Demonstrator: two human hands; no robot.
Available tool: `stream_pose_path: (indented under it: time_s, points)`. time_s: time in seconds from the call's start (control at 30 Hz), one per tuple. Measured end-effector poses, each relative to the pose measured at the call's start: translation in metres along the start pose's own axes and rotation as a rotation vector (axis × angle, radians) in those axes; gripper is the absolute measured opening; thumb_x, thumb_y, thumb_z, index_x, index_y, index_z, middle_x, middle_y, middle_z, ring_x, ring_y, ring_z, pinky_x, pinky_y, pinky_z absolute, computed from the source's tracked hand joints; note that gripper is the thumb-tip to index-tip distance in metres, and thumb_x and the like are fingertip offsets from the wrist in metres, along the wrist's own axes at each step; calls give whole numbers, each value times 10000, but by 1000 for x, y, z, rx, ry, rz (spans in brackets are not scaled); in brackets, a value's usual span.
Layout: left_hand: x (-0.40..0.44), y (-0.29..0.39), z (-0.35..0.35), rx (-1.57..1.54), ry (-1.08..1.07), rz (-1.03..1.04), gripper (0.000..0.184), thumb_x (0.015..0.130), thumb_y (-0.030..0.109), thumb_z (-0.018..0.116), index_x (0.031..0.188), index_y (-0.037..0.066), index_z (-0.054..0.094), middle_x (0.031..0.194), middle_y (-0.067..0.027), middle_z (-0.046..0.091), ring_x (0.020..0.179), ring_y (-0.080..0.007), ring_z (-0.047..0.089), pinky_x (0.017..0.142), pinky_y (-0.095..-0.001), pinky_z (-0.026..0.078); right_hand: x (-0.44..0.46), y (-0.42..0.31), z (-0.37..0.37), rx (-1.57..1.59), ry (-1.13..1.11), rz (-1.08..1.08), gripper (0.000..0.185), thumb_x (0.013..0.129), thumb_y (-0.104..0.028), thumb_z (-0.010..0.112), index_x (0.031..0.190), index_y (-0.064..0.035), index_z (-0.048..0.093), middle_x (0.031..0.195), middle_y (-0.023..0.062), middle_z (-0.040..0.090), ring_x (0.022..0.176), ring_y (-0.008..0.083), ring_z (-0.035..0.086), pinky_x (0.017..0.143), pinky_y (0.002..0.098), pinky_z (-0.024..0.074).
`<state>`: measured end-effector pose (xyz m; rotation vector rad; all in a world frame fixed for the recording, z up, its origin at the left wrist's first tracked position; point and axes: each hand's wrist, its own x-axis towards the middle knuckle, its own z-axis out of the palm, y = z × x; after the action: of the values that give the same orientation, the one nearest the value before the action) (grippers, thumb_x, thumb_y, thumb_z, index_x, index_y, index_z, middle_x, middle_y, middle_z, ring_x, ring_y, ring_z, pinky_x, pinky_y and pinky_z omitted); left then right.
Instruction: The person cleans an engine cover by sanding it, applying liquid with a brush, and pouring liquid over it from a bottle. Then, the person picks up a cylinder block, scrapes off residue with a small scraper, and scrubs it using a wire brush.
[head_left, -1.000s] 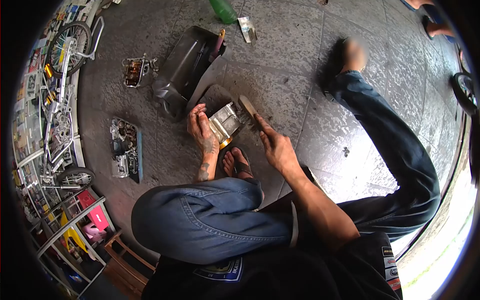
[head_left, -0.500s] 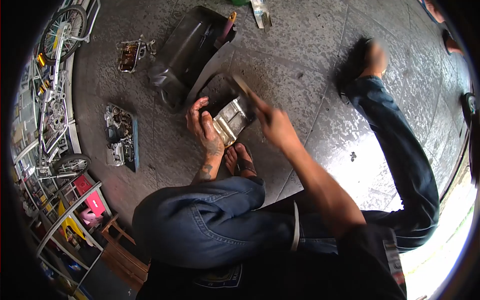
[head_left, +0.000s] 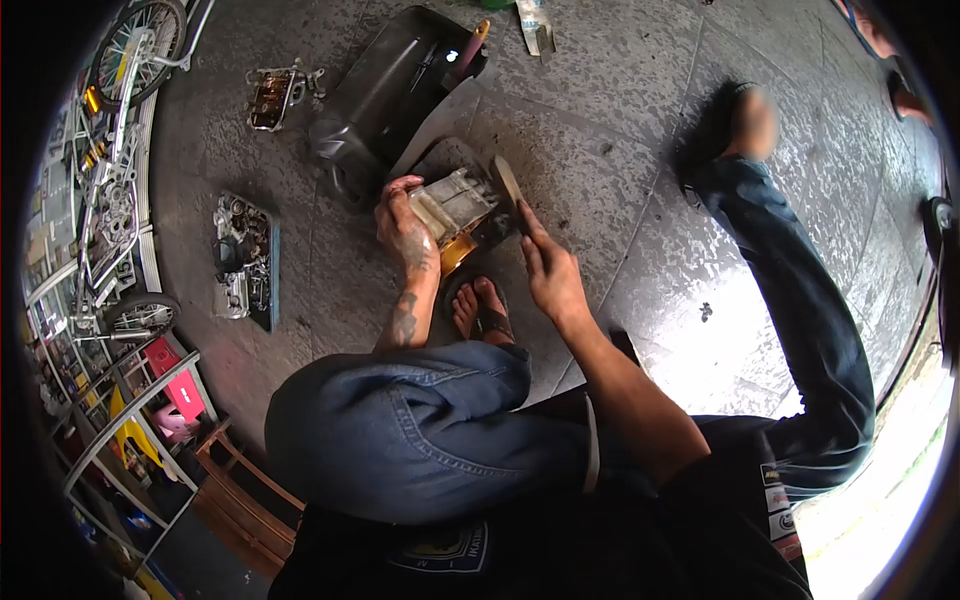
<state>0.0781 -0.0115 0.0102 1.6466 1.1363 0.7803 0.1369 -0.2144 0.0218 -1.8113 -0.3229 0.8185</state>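
Note:
My left hand (head_left: 408, 238) is wrapped round the left side of a block-shaped metal engine part (head_left: 455, 208), its fingers over the upper edge. The part is tilted, showing a pale outer face and a golden-brown lower side. At its right end, my right hand (head_left: 552, 272) grips a narrow, flat, wooden-looking tool (head_left: 508, 182) pointing up and left. Whether this tool has bristles or a blade I cannot make out. Just beyond the part lies a dark container (head_left: 375, 95) made of black plastic, with a purple-and-yellow handle (head_left: 474, 48) sticking out.
An oily metal part (head_left: 275, 98) lies on the tiled floor. A tray (head_left: 273, 275) of engine parts is further left. A motorcycle frame (head_left: 118, 190) and shelving line the left side, near a wooden stool (head_left: 235, 500). My sandalled foot (head_left: 480, 308) is just below the part.
The metal part has been tilted and turned in my left hand, so its golden-brown side now shows. My right hand has shifted slightly, and its tool is less blurred.

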Motion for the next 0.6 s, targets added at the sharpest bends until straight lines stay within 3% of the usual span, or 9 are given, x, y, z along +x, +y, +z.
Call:
stream_pose_path:
  time_s: [0.07, 0.17, 0.27, 0.33, 0.37, 0.43, 0.5, 0.6]
  points:
    - [1, 1, 6, -28, 12, -165, 399, 899, 324, 429, 917, 14, 680, 1072, -159, 610, 957, -274, 607, 869, -389, 477, -15, -9, -7, 7, 18, 10, 433, 992, -138, 478, 1424, -132, 458, 1318, 211, 541, 1192, 372, 541, 996, 382, 457]
    - [3, -5, 5, 5, 38, -227, 430, 884, 339, 431, 870, -3, 691, 1052, -188, 618, 923, -305, 637, 828, -404, 496, -5, -37, -11, -130, -31, 45, 462, 980, -129, 483, 1440, -143, 438, 1274, 212, 572, 1132, 397, 569, 970, 416, 472]
    - [1, -1, 4, 70, 12, -200, 443, 879, 337, 421, 884, -10, 698, 1025, -212, 626, 920, -321, 650, 813, -414, 505, 47, -43, 1, -268, -84, 110, 489, 968, -118, 493, 1450, -152, 423, 1241, 202, 597, 1099, 409, 577, 949, 442, 483]
    - [1, 4, 8, 52, 38, -202, 443, 877, 340, 422, 883, -6, 699, 1019, -215, 628, 923, -323, 650, 817, -416, 504, 23, -43, 0, -192, -29, 84, 496, 962, -104, 495, 1450, -153, 423, 1222, 216, 598, 1092, 415, 577, 936, 449, 489]
    - [-2, 5, 9, 34, 77, -216, 443, 875, 344, 423, 882, -2, 701, 1013, -219, 630, 926, -324, 650, 821, -417, 503, 4, -40, 0, -125, 9, 58, 503, 956, -91, 496, 1450, -154, 423, 1203, 231, 599, 1084, 421, 576, 924, 457, 494]
    - [0, 12, 12, 47, 69, -187, 434, 880, 347, 435, 901, -9, 681, 999, -179, 628, 900, -287, 633, 804, -395, 503, -14, -41, 5, -211, 155, -286, 518, 942, -54, 495, 1446, -151, 426, 1111, 300, 582, 1034, 441, 573, 888, 472, 499]
    - [-7, 17, 8, 78, 57, -177, 427, 884, 351, 446, 919, -16, 662, 984, -139, 625, 874, -251, 616, 787, -374, 503, 3, -51, 14, -131, 46, -72, 515, 938, -61, 514, 1440, -143, 434, 1062, 299, 599, 980, 449, 593, 848, 473, 515]
    - [-9, 29, 8, 121, 38, -195, 436, 894, 367, 456, 917, -15, 664, 1021, -140, 617, 895, -261, 611, 796, -380, 496, 51, -66, 29, -119, 60, -29, 522, 928, -69, 537, 1436, -135, 437, 1001, 298, 612, 920, 465, 604, 803, 480, 523]
